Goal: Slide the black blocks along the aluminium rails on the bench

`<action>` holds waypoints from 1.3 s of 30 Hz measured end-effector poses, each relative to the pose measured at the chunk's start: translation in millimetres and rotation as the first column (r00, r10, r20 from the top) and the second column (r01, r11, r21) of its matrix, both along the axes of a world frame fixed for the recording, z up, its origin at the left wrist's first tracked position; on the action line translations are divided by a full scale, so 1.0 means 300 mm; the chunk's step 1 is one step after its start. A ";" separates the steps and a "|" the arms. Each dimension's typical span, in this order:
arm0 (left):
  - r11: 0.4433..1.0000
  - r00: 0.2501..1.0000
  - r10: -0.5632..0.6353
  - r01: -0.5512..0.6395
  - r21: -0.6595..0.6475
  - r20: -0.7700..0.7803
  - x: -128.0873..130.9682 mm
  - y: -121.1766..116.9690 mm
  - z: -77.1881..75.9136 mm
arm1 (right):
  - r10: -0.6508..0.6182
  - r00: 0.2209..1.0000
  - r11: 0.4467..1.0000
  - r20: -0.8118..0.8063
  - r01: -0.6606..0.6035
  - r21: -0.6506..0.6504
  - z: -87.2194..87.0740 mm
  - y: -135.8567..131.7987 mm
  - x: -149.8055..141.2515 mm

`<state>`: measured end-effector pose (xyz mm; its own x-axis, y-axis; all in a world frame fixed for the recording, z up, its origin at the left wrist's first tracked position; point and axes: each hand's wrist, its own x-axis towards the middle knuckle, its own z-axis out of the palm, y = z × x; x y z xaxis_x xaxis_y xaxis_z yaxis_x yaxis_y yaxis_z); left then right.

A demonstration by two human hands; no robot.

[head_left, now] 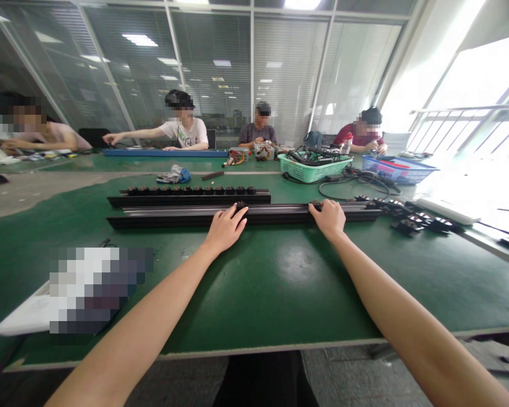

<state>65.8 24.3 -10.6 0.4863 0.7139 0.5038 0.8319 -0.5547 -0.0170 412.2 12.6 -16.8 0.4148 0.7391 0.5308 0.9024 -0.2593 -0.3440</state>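
A long black rail [169,221] with a silvery groove along its top lies crosswise before me on the green table. At its middle, my left hand [226,229] has thumb and fingers around a small black part [241,206] that sits on the groove. Further right along the same rail, my right hand [333,219] pinches another small black part [314,205], mostly hidden by the fingers. Just behind lies a second, shorter black rail [186,199], with a row of several small black parts [197,190] along it.
Loose black parts [409,225] lie right of the rail, near a white flat device [447,211]. A green basket [316,171] of cables and a blue basket [401,172] stand behind. Gloves [173,174] lie further back. A blurred-out object [97,288] is front left. Several people sit opposite.
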 end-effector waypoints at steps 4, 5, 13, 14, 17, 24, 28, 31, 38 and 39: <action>1.000 1.000 0.001 -0.001 0.002 -0.008 0.000 -0.001 0.001 | 0.001 1.000 1.000 -0.004 -0.001 -0.009 -0.001 0.002 0.006; 1.000 1.000 0.000 0.000 0.001 -0.008 0.000 -0.001 0.001 | -0.005 1.000 1.000 -0.006 0.005 -0.010 -0.002 0.003 0.008; 1.000 1.000 0.003 -0.002 -0.012 0.005 0.001 -0.002 0.003 | -0.018 1.000 1.000 -0.013 0.018 -0.003 -0.002 -0.001 0.017; 1.000 1.000 0.001 -0.001 -0.012 0.008 0.001 -0.002 0.002 | -0.016 1.000 1.000 -0.012 0.016 -0.001 -0.002 -0.002 0.017; 1.000 1.000 -0.004 0.004 -0.009 0.012 0.001 -0.001 0.001 | -0.016 1.000 1.000 -0.013 0.016 0.004 -0.004 -0.001 0.017; 1.000 1.000 -0.001 0.001 -0.010 0.005 -0.001 0.001 -0.001 | -0.014 1.000 1.000 -0.005 0.014 0.013 -0.009 0.001 0.019; 1.000 1.000 -0.001 0.001 -0.009 0.007 -0.002 0.001 -0.002 | -0.017 1.000 1.000 -0.010 0.017 0.004 -0.007 0.000 0.019; 1.000 1.000 -0.002 0.002 -0.005 0.004 -0.002 0.001 -0.002 | -0.026 1.000 1.000 -0.014 0.026 -0.005 -0.005 -0.002 0.018; 1.000 1.000 -0.007 0.007 -0.004 0.007 -0.002 0.000 0.000 | -0.034 0.999 0.999 -0.026 0.034 0.011 0.000 -0.009 0.008; 1.000 1.000 -0.008 0.008 -0.004 0.009 -0.002 0.000 -0.001 | -0.034 0.999 0.999 -0.026 0.035 0.014 0.000 -0.010 0.007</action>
